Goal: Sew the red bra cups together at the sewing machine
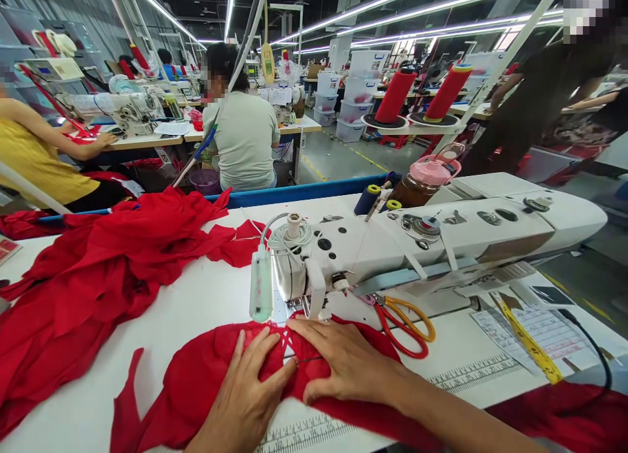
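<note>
A red garment piece (196, 368) with two cup-like halves lies spread in front of the white sewing machine (373, 243). White crossing strips (287, 342) show between its halves, close to the machine's needle area. My left hand (245, 381) rests flat on the left half, fingers stretched toward the needle. On the right half lies my right hand (348, 358), its fingers extended and thumb apart. The fingertips of both hands sit either side of the strips. The needle itself is too small to make out. A lit lamp (261, 283) hangs beside the machine head.
Red fabric (98, 276) is heaped on the left. Scissors (402, 325) with red and orange handles lie right of the garment. Further right are a yellow measuring tape (527, 338) and papers (490, 328). Thread cones (396, 98) stand behind. Co-workers sit at machines beyond the table.
</note>
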A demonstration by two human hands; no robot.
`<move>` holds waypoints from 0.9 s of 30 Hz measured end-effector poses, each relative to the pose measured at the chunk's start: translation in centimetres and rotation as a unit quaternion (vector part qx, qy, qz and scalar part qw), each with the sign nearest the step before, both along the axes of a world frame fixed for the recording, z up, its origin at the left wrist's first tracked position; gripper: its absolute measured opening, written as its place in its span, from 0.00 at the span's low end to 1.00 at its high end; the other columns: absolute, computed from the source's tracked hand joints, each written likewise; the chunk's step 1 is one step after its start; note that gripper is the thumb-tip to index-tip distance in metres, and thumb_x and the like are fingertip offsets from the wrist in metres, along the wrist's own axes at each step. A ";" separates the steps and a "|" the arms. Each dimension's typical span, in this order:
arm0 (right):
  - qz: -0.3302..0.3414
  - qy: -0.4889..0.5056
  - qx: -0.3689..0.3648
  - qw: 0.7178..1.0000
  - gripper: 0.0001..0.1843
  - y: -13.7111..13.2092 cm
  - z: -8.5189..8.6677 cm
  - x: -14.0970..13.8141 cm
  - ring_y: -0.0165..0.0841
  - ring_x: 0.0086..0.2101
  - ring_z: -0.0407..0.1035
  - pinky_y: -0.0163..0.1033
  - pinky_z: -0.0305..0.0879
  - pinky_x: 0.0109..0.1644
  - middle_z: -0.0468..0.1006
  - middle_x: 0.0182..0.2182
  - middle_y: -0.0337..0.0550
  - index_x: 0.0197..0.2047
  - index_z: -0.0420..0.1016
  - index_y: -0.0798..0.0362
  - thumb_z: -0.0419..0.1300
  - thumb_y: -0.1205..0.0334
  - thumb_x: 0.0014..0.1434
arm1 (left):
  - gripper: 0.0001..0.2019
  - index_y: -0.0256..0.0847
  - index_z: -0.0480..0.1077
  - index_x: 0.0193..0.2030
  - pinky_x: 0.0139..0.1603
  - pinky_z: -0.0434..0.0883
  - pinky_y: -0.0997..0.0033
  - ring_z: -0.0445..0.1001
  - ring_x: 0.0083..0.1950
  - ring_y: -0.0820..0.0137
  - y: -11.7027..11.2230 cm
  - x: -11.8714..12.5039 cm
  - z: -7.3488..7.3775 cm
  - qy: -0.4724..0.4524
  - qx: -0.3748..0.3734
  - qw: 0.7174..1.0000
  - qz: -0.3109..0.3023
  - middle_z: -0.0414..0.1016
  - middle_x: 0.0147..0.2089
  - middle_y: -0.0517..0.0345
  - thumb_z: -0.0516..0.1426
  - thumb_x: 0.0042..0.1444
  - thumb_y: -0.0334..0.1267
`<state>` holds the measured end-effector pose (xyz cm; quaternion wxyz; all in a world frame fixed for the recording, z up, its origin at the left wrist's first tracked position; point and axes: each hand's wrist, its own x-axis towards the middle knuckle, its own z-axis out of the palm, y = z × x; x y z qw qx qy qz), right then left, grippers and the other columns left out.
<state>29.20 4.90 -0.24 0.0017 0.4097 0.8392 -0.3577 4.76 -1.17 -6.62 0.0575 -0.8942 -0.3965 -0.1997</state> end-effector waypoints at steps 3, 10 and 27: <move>-0.009 0.003 0.001 1.000 0.55 0.0 -0.1 0.0 0.56 0.67 0.53 0.63 0.55 0.67 0.58 0.71 0.52 0.75 0.49 0.46 0.68 0.41 0.51 | 0.24 0.51 0.68 0.66 0.56 0.71 0.26 0.65 0.68 0.47 0.0 0.1 0.1 0.021 0.001 1.000 -0.001 0.66 0.66 0.39 0.55 0.63 0.29; -0.011 -0.011 -0.018 1.000 0.56 0.0 0.0 0.0 0.59 0.68 0.50 0.67 0.53 0.67 0.56 0.72 0.50 0.76 0.48 0.46 0.68 0.41 0.51 | 0.31 0.55 0.62 0.70 0.53 0.75 0.30 0.61 0.69 0.42 -0.1 0.0 0.6 0.049 0.024 0.998 0.006 0.60 0.69 0.37 0.56 0.61 0.30; -0.008 -0.018 -0.026 0.999 0.58 0.0 0.4 -0.1 0.55 0.69 0.48 0.65 0.49 0.69 0.53 0.73 0.50 0.76 0.44 0.46 0.67 0.40 0.51 | 0.40 0.66 0.48 0.74 0.59 0.65 0.25 0.49 0.75 0.39 -0.8 0.0 -0.5 0.068 -0.003 0.995 0.071 0.47 0.77 0.40 0.56 0.61 0.29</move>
